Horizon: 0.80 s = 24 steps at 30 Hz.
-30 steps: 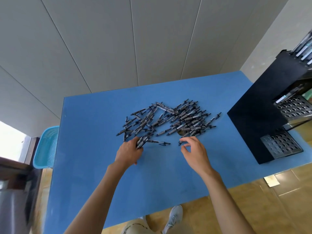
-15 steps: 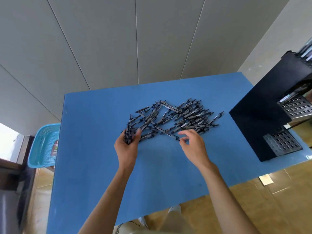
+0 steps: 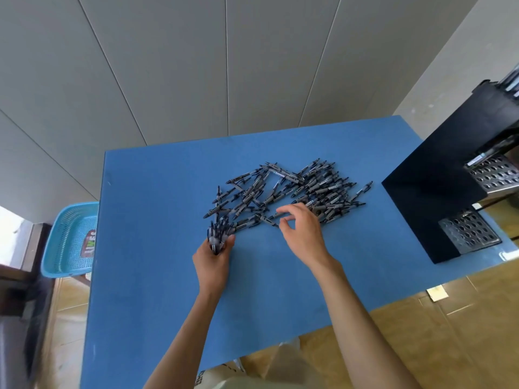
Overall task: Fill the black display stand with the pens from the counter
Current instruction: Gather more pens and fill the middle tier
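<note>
**Left hand gathers a bundle; right hand reaches into the pile**

A second ago the left hand lay flat over the near edge of the pile of pens. Now it grips a bundle of pens, tips fanning away from its fingers. The right hand has slid forward, its fingertips now over the pens just ahead of it.
</note>
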Available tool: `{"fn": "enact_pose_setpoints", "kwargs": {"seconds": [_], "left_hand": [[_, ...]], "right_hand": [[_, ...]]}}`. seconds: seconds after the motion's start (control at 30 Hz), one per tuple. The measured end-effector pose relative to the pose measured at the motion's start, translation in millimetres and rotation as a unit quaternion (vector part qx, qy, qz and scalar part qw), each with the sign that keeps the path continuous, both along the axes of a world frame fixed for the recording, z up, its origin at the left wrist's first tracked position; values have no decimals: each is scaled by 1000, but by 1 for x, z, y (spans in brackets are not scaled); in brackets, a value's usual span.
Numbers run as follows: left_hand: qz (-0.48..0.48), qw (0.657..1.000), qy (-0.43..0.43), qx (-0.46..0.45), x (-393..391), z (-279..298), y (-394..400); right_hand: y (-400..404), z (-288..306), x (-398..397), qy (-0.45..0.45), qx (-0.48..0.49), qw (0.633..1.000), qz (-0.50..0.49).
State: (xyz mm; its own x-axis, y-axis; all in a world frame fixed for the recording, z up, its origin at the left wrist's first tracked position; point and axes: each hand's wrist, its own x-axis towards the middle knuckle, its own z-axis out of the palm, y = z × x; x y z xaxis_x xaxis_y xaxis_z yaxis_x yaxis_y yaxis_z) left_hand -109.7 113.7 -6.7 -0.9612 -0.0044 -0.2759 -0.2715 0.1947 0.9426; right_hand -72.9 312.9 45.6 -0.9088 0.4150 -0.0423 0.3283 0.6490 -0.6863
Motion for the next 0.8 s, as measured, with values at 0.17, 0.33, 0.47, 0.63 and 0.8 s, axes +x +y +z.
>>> {"fn": "enact_pose_setpoints", "kwargs": {"seconds": [0.17, 0.33, 0.47, 0.63, 0.8], "left_hand": [[-35, 999, -13, 26, -9, 27, 12], [-102, 990, -45, 88, -21, 41, 35], [-141, 977, -69, 141, -17, 61, 64], [-231, 962, -72, 125, 3, 74, 105], [-252, 957, -70, 125, 36, 89, 152]], "right_hand": [[0, 7, 9, -3, -12, 1000, -27], [13, 23, 34, -2, -21, 995, -94], [30, 35, 60, 15, -7, 988, -153], [57, 50, 89, 18, 10, 983, -183], [84, 58, 126, 47, -3, 976, -213]]}}
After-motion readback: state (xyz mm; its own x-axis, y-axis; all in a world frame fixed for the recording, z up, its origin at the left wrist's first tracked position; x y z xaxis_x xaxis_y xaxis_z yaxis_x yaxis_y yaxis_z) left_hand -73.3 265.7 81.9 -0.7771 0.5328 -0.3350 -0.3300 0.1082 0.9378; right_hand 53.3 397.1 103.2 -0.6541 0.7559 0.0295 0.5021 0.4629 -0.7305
